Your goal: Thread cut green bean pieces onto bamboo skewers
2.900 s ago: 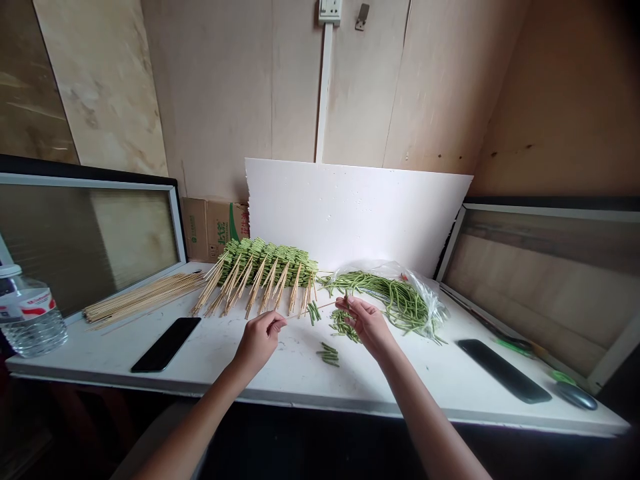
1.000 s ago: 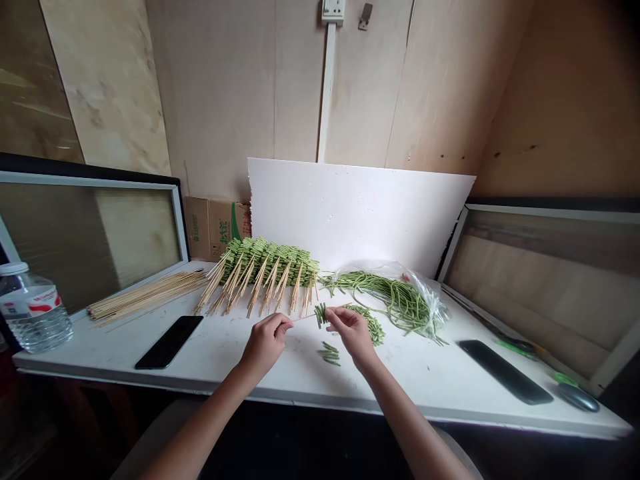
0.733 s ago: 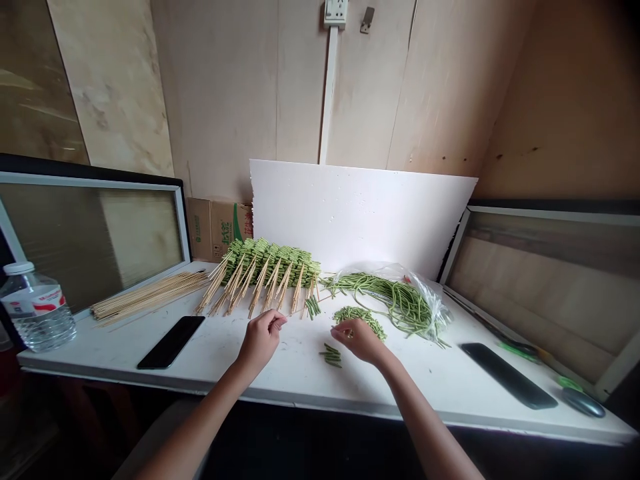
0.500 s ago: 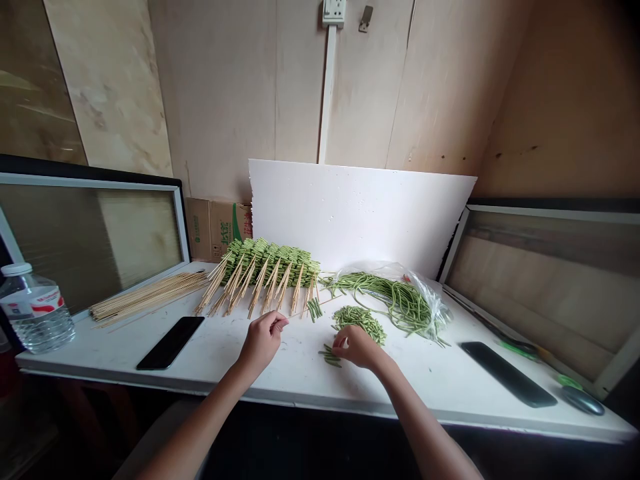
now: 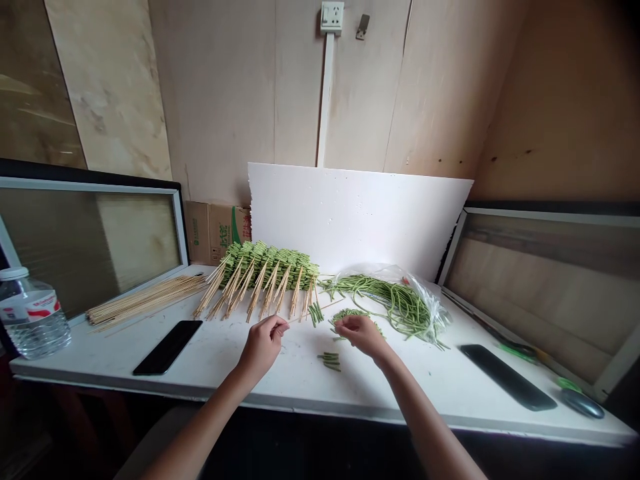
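Observation:
My left hand (image 5: 264, 341) is closed in a pinch on the near end of a thin bamboo skewer (image 5: 331, 304). Several short green bean pieces (image 5: 316, 313) sit side by side across that skewer. My right hand (image 5: 364, 335) hovers at the pile of cut bean pieces (image 5: 353, 313), its fingers pressed together; whatever may be between them is hidden. On the table in front of the hands lies a small loose row of bean pieces (image 5: 331, 361).
Loaded bean skewers (image 5: 270, 263) are stacked behind, bare skewers (image 5: 145, 300) at left. Long beans (image 5: 400, 300) lie in a clear plastic bag (image 5: 437, 310). Around them are a phone (image 5: 167, 348), a water bottle (image 5: 33, 317), a dark flat object (image 5: 507, 377) and a mouse (image 5: 583, 402).
My right hand has lifted away from the small row of bean pieces and moved back to the cut pile. My left hand has stayed almost still with the skewer.

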The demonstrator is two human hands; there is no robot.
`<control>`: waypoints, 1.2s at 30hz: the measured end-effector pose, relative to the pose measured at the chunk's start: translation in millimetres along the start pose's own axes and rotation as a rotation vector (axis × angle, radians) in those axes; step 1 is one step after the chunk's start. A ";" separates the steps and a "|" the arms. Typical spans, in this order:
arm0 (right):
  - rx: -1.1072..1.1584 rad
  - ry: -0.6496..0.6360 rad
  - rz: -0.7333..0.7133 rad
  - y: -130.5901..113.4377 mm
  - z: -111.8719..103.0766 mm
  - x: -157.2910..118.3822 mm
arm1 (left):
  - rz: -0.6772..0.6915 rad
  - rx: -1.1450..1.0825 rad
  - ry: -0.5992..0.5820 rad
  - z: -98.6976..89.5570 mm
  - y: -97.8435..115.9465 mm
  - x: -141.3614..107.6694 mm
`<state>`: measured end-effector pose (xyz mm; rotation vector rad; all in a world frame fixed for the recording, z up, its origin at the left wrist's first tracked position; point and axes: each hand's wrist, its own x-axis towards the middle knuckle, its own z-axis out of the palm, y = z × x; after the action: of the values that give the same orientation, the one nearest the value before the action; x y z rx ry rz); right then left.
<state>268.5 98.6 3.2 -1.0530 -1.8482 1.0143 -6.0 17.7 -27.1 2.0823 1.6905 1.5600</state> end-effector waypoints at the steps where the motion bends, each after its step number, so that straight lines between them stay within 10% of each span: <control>1: 0.064 0.001 0.043 -2.6 -1.9 -0.4 | -0.001 -0.003 -0.001 -0.3 0.5 0.1; 15: 0.720 0.101 0.084 -19.6 -5.4 -1.9 | 0.011 -0.004 0.004 -0.9 3.4 -0.8; 36: 0.693 0.136 0.068 -18.5 -1.2 -2.6 | 0.050 -0.007 -0.012 -2.4 4.9 -0.9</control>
<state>265.1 90.3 19.7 -0.7338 -1.2050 1.4397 -4.1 13.8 -23.6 2.1427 1.6384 1.5615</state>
